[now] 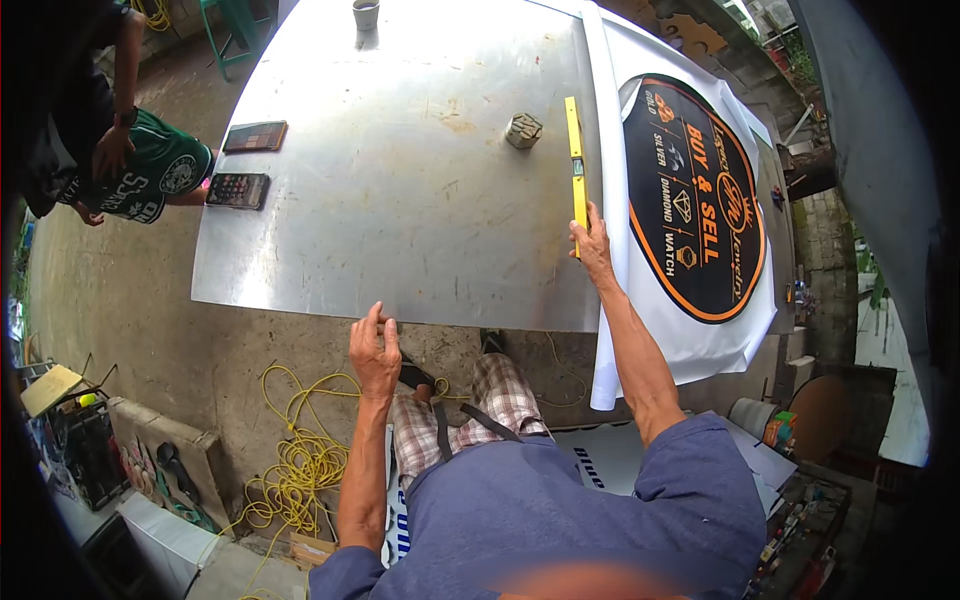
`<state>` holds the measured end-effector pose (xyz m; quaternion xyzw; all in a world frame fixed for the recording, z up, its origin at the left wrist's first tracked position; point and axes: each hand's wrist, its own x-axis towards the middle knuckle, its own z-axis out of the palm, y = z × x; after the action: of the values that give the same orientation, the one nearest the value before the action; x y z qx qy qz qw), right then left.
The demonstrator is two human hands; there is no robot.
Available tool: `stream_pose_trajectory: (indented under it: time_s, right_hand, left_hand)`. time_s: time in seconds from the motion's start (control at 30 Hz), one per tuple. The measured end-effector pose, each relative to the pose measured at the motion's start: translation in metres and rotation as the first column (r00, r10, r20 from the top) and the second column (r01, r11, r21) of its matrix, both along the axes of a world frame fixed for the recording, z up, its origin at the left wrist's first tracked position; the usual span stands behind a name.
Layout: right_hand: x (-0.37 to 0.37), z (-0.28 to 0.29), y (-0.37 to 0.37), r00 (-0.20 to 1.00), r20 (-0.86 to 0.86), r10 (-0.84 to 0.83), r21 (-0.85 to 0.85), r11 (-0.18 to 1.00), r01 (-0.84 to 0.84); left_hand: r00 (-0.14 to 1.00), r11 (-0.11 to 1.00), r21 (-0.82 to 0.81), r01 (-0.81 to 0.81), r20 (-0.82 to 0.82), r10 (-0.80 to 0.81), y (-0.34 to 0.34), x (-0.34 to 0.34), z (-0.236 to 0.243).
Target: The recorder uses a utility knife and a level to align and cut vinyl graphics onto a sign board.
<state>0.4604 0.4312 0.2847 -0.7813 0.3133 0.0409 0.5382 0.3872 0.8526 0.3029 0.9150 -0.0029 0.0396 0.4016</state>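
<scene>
My right hand is closed around the near end of a yellow spirit level, which lies lengthwise near the right side of the metal sheet. Just right of the level runs the rolled edge of a white printed sheet bearing a black oval sign with an orange rim. My left hand is at the near edge of the metal, fingers loosely bent and apart, with nothing in it. Left of the level's far half stands a small metallic can-like piece.
Two phones, one nearer and one farther, lie at the metal's left edge. A cup stands at the far end. Another person is at the left. Coiled yellow cord lies on the floor by my left arm.
</scene>
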Motion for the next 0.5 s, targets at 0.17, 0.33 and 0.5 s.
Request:
stream_pose_trajectory:
  time_s: [0.17,0.33,0.5]
  right_hand:
    - [0.046,-0.035,-0.038,0.999,0.051,0.011,-0.392,0.920,0.010]
    - [0.139,-0.042,-0.075,0.996,-0.047,0.071,-0.622,0.778,-0.084]
    - [0.237,-0.067,-0.113,0.989,-0.126,0.074,-0.692,0.708,-0.141]
  left_hand:
    - [0.995,0.997,0.020,0.073,0.060,-0.074,-0.023,0.125,-0.040]
    - [0.994,0.970,0.244,-0.010,0.104,-0.016,-0.053,0.206,-0.077]
    - [0.992,0.880,0.459,-0.121,0.093,0.088,-0.074,0.223,-0.088]
